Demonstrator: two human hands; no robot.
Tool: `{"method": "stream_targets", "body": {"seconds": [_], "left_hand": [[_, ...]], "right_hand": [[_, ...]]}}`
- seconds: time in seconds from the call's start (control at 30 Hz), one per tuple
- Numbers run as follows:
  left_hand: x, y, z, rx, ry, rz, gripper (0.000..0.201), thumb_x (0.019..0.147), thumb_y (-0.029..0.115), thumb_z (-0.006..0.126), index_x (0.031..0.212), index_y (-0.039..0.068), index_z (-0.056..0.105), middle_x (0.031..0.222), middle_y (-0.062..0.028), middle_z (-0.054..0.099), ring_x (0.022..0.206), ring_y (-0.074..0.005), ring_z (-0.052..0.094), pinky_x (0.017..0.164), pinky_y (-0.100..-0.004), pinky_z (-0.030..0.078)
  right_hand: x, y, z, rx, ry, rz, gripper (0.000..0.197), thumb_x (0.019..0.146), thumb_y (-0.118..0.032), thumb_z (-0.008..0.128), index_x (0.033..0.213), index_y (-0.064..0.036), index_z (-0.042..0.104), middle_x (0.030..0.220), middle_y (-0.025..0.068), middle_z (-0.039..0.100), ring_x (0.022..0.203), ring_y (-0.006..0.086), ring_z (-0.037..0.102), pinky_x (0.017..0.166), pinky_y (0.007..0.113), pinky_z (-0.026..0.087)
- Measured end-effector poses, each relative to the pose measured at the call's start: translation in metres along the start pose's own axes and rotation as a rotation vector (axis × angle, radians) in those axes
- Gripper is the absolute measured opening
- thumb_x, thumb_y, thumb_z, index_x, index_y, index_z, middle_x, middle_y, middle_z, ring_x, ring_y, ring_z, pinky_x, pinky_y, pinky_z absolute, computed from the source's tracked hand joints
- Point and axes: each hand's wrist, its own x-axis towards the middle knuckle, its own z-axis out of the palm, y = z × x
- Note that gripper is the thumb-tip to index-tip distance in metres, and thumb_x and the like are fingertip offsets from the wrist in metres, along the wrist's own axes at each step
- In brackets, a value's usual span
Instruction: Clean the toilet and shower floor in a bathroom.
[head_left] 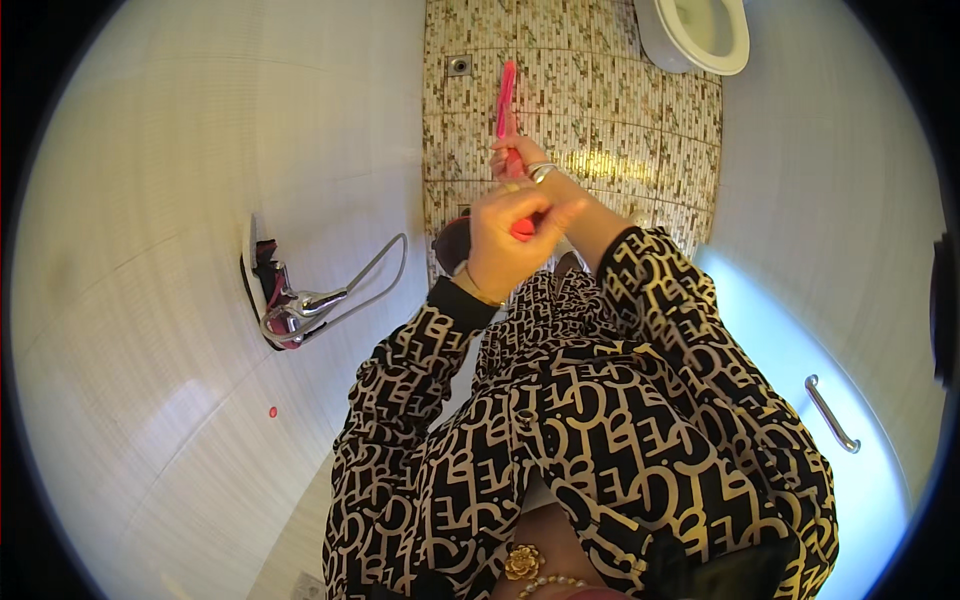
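Observation:
My left hand (503,240) is closed around the red top end of a long handle, with the thumb pointing to the right. Farther out, my right hand (520,158) wraps the same handle lower down, a bracelet on its wrist. The handle belongs to what looks like a floor squeegee (506,98), whose narrow pink head extends beyond my right hand over the tiled floor (580,100). My hands cover much of the handle. Whether the head touches the tiles, I cannot tell.
A square floor drain (459,66) lies left of the pink head. At the far right stands a white toilet (688,42). A chrome shower mixer with a hose (310,303) juts from the left wall; a door with a metal handle (832,414) is on the right.

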Motion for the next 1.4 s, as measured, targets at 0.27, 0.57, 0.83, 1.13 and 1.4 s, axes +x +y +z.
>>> {"method": "stream_targets", "body": {"seconds": [0.27,0.57,0.83,1.13,1.4], "left_hand": [[0.005,0.015,0.016,-0.278,0.101,0.079,0.022,0.081,0.004,0.067,0.066,-0.004,0.053,0.061,-0.0027,0.052,0.056,-0.0098,0.047,0.053,-0.0232,0.038],[0.063,-0.027,0.034,-0.273,0.257,-0.492,0.021,0.090,0.014,0.059,0.078,-0.003,0.063,0.066,0.0027,0.054,0.059,-0.0024,0.045,0.051,-0.0189,0.034],[0.160,0.033,0.047,-0.123,0.086,0.012,0.013,0.075,-0.004,0.066,0.070,0.000,0.055,0.065,-0.0058,0.055,0.058,-0.0174,0.050,0.059,-0.0281,0.041],[0.212,-0.024,0.115,-0.415,-0.097,-0.234,0.006,0.079,-0.002,0.064,0.076,-0.002,0.059,0.078,-0.0062,0.060,0.074,-0.0132,0.055,0.077,-0.0289,0.045],[0.217,-0.006,0.067,-0.145,0.044,-0.376,0.008,0.081,0.002,0.064,0.076,-0.002,0.059,0.070,-0.0034,0.056,0.061,-0.0074,0.047,0.056,-0.0209,0.037]], "right_hand": [[-0.100,-0.041,-0.036,-0.053,0.360,-0.088,0.016,0.076,-0.002,0.051,0.065,-0.0088,0.042,0.052,0.0005,0.039,0.042,0.0135,0.035,0.040,0.029,0.032],[-0.024,-0.085,-0.039,-0.073,0.382,-0.080,0.011,0.079,-0.005,0.048,0.069,-0.0081,0.044,0.058,0.0056,0.043,0.048,0.0190,0.043,0.047,0.036,0.045],[-0.006,-0.165,0.006,-0.113,0.169,-0.114,0.010,0.068,-0.005,0.064,0.065,-0.0027,0.054,0.059,0.0082,0.054,0.051,0.0221,0.053,0.047,0.035,0.043],[-0.040,-0.262,-0.106,0.021,0.519,-0.122,0.009,0.071,-0.009,0.057,0.066,-0.0030,0.053,0.059,0.0089,0.053,0.049,0.0241,0.053,0.044,0.036,0.043],[-0.007,-0.206,-0.014,0.040,0.339,-0.041,0.016,0.071,-0.004,0.058,0.061,-0.0078,0.046,0.056,0.0051,0.047,0.049,0.0198,0.048,0.044,0.035,0.041]]}}
